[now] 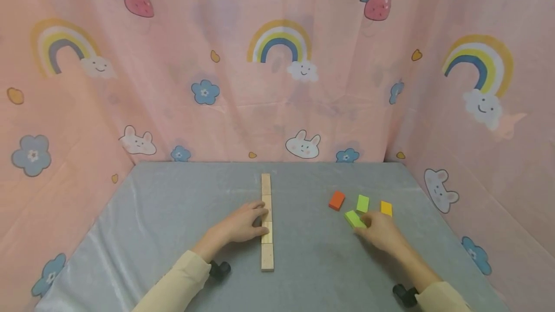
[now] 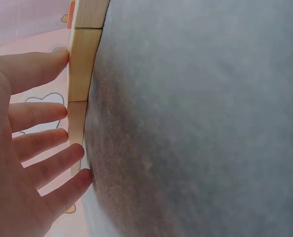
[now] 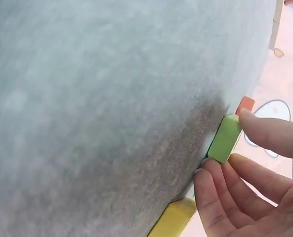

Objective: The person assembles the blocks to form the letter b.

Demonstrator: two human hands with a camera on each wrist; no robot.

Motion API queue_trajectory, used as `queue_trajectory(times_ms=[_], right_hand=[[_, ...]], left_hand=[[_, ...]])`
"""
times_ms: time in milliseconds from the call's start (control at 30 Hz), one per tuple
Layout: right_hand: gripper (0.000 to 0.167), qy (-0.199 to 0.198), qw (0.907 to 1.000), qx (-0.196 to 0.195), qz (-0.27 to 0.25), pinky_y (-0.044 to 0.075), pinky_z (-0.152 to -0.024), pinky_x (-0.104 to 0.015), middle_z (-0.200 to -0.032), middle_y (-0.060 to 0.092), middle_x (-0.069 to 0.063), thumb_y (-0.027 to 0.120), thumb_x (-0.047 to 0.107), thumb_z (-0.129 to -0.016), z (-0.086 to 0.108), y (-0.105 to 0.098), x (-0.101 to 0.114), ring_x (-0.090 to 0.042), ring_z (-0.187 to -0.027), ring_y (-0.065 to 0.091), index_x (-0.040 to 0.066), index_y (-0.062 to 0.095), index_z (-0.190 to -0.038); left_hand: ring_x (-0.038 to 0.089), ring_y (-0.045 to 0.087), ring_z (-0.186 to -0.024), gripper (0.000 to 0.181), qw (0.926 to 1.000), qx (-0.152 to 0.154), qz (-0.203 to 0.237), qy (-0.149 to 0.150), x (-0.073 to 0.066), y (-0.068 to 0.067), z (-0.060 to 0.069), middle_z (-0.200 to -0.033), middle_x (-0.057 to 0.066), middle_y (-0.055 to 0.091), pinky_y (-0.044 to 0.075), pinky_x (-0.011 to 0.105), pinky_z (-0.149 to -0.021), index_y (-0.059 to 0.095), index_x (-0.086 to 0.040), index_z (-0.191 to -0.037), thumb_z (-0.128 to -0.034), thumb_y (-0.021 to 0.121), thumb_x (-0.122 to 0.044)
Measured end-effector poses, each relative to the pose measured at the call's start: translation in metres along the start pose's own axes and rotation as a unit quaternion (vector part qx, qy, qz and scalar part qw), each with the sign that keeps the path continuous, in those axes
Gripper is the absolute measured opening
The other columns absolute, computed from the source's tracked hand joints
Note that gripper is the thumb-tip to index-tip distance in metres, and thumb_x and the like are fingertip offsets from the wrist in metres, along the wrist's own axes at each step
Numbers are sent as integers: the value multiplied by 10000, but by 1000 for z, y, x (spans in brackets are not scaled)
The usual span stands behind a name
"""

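Several plain wooden blocks (image 1: 267, 256) lie end to end in a straight row running away from me on the grey cloth. My left hand (image 1: 237, 224) rests its thumb and fingertips against the left side of that row; in the left wrist view the fingers are spread and fairly straight. On the right, my right hand (image 1: 383, 232) pinches a light green block (image 1: 354, 218) by its ends between thumb and fingers, low at the cloth. Around it lie a second green block (image 1: 363, 203), an orange-red block (image 1: 336, 201) and a yellow block (image 1: 386, 208).
Grey cloth (image 1: 312, 264) covers the table under the blocks. Pink printed curtains (image 1: 234, 124) stand along the back and both sides. A dark wrist device (image 1: 220, 269) sits at the left wrist, another dark device (image 1: 405, 296) at the right.
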State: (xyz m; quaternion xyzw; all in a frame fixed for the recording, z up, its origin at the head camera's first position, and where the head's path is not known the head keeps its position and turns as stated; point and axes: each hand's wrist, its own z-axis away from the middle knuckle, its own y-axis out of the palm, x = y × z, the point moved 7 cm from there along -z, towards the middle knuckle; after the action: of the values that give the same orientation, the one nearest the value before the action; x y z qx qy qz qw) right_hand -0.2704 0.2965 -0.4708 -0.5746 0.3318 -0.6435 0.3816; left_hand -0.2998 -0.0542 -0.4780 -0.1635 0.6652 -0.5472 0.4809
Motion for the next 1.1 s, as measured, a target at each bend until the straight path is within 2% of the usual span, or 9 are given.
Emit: queue_trajectory(times_ms=[367,833,1100], right_hand=[[357,-315,9994,-142,-78,567,-799,-505,-1060,714,-201,754,84,-859,-4,-3,16,-292,-925,670,-124,696,-1144],[310,-822,9957,-184,-374,562,-731,-390,-984,699,-76,756,91,-859,-11,6,50,-202,-845,621,-45,726,-1136],[298,-949,9937,-100,-590,554,-758,-360,-993,676,-57,747,78,-874,-18,14,69,-205,-862,589,-5,724,-1160]], left_hand=[[358,383,-1450,577,10000,-35,-15,-30,-1,0,0,-1577,139,414,358,515,-1155,564,-57,-1445,-978,686,-374],[347,399,-1443,589,9999,-80,-74,-11,1,2,0,-1571,136,424,368,506,-1151,572,-60,-1439,-969,696,-391],[337,402,-1444,592,9999,-81,-145,-30,2,4,-2,-1572,123,429,366,499,-1153,571,-64,-1443,-970,690,-399]])
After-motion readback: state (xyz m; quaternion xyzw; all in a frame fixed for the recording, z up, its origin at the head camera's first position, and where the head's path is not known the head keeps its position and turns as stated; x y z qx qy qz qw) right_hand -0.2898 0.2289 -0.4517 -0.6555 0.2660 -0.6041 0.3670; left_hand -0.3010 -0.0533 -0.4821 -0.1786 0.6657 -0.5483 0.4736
